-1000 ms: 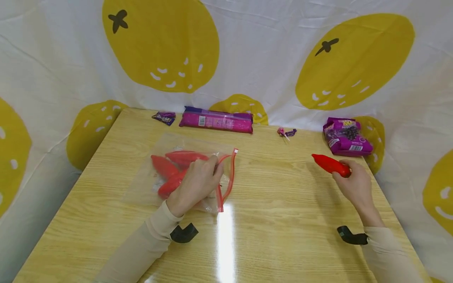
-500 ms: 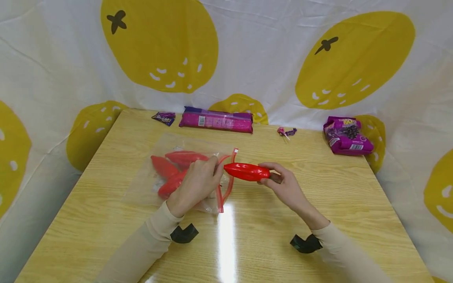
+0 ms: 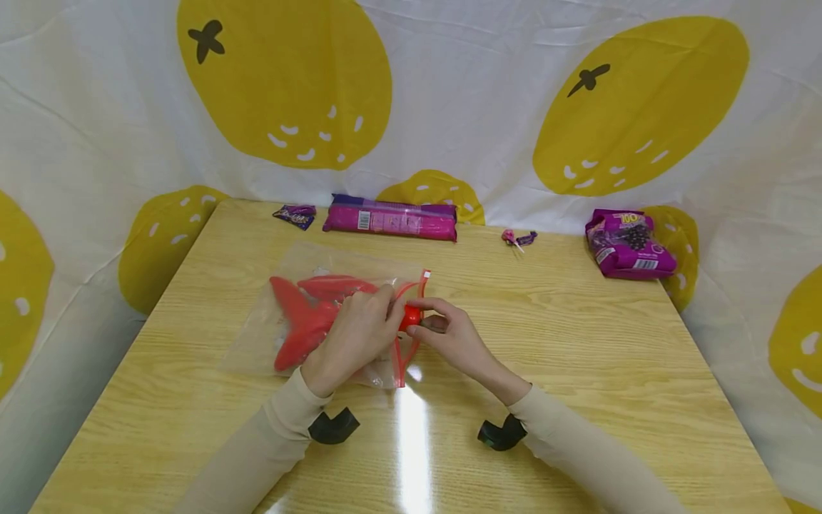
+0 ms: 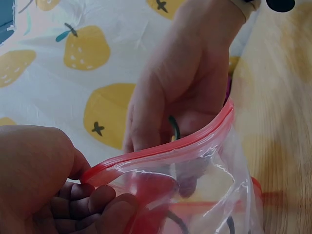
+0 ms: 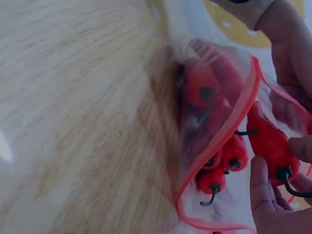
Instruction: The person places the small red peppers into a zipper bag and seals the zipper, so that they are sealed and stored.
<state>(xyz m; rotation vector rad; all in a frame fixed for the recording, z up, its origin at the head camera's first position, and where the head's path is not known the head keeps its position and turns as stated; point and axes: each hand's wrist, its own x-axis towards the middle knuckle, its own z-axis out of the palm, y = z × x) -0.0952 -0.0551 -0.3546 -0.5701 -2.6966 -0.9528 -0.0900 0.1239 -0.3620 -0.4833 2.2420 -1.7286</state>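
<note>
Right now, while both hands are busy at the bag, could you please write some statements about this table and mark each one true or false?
The left hand holds the clear bag. True.
The bag is closed. False: it is open.
The right hand holds a red pepper. True.
No pepper is inside the bag. False: several red peppers are inside.
The lollipop lies between the long purple pack and the bulky purple pack. True.
</note>
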